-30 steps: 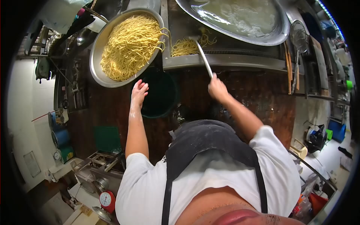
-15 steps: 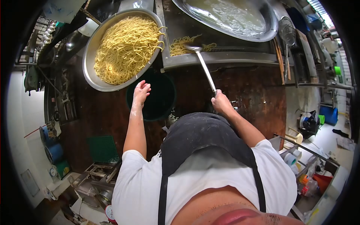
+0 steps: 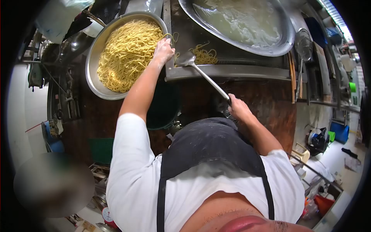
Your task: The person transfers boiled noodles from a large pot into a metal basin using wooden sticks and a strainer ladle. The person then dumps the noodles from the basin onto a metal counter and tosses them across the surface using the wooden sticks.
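A wide metal bowl (image 3: 92, 79) holds a heap of yellow noodles (image 3: 125, 58). At its right rim is my left hand (image 3: 165, 50), fingers closed on a few strands that hang over the edge. My right hand (image 3: 239, 108) grips the dark handle end of a long wok spatula (image 3: 210, 81). The spatula's metal head rests on the steel stove top (image 3: 228, 70), beside a small pile of spilled noodles (image 3: 205, 56). Part of that pile lies close to the bowl's right side.
A large metal pan (image 3: 288, 42) of cloudy, foamy water stands at the back right. Right of it are a wire strainer (image 3: 303, 42) and wooden sticks (image 3: 291, 75). A dark round bin (image 3: 164, 106) sits below the bowl, over a wet brown floor (image 3: 270, 94).
My left hand has moved up and right to the bowl's rim, closing on noodle strands. The spatula head has shifted left along the stove top, pushing noodles; my right hand moved slightly right.
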The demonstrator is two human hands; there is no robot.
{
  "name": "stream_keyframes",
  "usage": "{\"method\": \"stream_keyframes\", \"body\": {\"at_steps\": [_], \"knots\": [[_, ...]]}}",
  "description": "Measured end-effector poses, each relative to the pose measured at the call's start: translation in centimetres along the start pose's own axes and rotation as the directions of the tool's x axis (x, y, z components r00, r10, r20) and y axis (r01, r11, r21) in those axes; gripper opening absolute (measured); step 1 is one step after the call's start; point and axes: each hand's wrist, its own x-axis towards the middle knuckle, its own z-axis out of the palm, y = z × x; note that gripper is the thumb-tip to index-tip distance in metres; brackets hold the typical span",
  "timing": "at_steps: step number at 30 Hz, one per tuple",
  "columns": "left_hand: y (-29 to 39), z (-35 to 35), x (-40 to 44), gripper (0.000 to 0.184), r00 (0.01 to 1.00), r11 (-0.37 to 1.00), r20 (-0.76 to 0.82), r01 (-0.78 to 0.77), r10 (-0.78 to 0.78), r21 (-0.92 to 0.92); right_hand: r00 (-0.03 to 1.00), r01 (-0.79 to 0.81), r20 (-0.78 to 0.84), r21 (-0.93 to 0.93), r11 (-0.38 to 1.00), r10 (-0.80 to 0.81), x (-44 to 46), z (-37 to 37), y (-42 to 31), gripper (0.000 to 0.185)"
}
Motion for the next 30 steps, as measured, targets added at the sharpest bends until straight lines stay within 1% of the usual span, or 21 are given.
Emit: {"method": "stream_keyframes", "body": {"at_steps": [1,2,5,7,8,9,10,11,12,13,15,16,19,21,22,23,24,25,28,29,30], "knots": [[0.5,-0.3,2.0,0.064,0.998,0.996,0.05,-0.033,0.029,0.083,0.99,-0.112,0.097,0.053,0.992,0.106,-0.9,-2.2,0.1,0.051],[0.3,0.7,4.0,0.064,0.996,0.981,0.09,-0.046,0.029,0.19,0.997,-0.045,0.062,0.092,0.995,0.039,-1.2,-2.7,2.1,0.055],[0.0,3.0,10.4,0.053,0.95,0.882,0.312,-0.139,-0.009,0.451,0.846,-0.421,0.524,0.546,0.725,0.096,-0.4,-8.2,6.3,0.057],[0.2,4.7,12.3,0.047,0.845,0.772,0.521,-0.248,-0.124,0.585,0.766,-0.505,0.626,0.449,0.737,0.144,0.5,-13.0,8.0,0.05],[1.3,4.7,12.1,0.045,0.759,0.712,0.63,-0.35,-0.166,0.609,0.971,-0.012,0.234,0.212,0.977,-0.039,1.1,-13.2,9.8,0.043],[2.3,4.8,11.5,0.043,0.654,0.65,0.725,-0.457,-0.217,0.607,0.968,-0.222,0.132,0.043,0.974,0.214,1.6,-14.4,11.5,0.04],[3.0,5.3,10.1,0.043,0.626,0.639,0.757,-0.507,-0.188,0.579,0.971,-0.219,0.123,0.121,0.968,0.204,2.2,-17.0,12.0,0.04],[3.9,5.3,8.3,0.042,0.599,0.626,0.784,-0.552,-0.162,0.551,0.983,-0.138,0.128,0.065,0.988,0.129,2.8,-18.8,14.3,0.04],[5.6,4.5,6.2,0.043,0.606,0.638,0.777,-0.533,-0.171,0.556,0.964,-0.202,0.175,-0.018,0.979,0.202,3.3,-21.8,14.2,0.041],[3.7,6.7,4.7,0.042,0.663,0.643,0.741,-0.521,-0.108,0.56,0.947,-0.209,0.237,-0.051,0.976,0.216,4.0,-24.9,14.1,0.04],[2.6,8.6,3.3,0.038,0.767,0.828,0.609,-0.196,-0.204,0.525,0.945,-0.08,0.308,-0.111,0.991,0.111,5.5,-29.3,16.9,0.041],[1.9,8.9,2.5,0.035,0.808,0.932,0.557,-0.029,-0.191,0.36,0.923,-0.109,0.354,-0.126,0.986,0.148,6.4,-31.3,16.8,0.041],[1.6,7.5,1.2,0.032,0.736,0.963,0.631,0.112,-0.245,0.244,0.804,-0.224,0.5,-0.247,0.943,0.322,11.0,-34.4,15.2,0.042],[1.9,4.0,1.1,0.024,0.804,0.993,0.587,0.032,-0.092,0.111,0.899,0.114,0.437,-0.272,0.955,0.017,13.9,-33.8,18.5,0.045],[1.4,2.1,1.6,0.026,0.766,0.941,0.576,0.338,-0.284,0.016,0.902,0.13,0.432,-0.23,0.964,-0.018,15.6,-33.0,19.9,0.05],[-1.2,0.4,2.1,0.029,0.789,0.913,0.537,0.4,-0.299,-0.079,0.922,0.191,0.377,-0.254,0.948,-0.085,16.5,-32.4,19.6,0.051],[-1.2,-3.4,2.2,0.03,0.806,0.818,0.388,0.544,-0.447,-0.189,0.915,0.211,0.391,-0.252,0.944,-0.101,17.7,-32.0,18.7,0.053],[-5.5,-5.4,2.3,0.03,0.891,0.87,0.259,0.433,-0.373,-0.235,0.907,0.233,0.405,-0.252,0.939,-0.117,18.9,-31.6,17.4,0.054],[-12.8,-14.7,2.2,0.02,0.793,0.687,0.053,0.556,-0.606,-0.467,0.896,0.359,0.381,-0.315,0.879,-0.23,21.3,-29.5,15.0,0.055],[-16.5,-16.7,2.2,0.021,0.814,0.769,-0.182,0.41,-0.551,-0.491,0.897,0.364,0.372,-0.323,0.873,-0.237,21.6,-28.8,13.9,0.054],[-19.8,-19.8,1.9,0.025,0.716,0.733,-0.25,0.51,-0.652,-0.45,0.899,0.369,0.364,-0.331,0.869,-0.243,21.8,-27.9,12.7,0.053]]}}
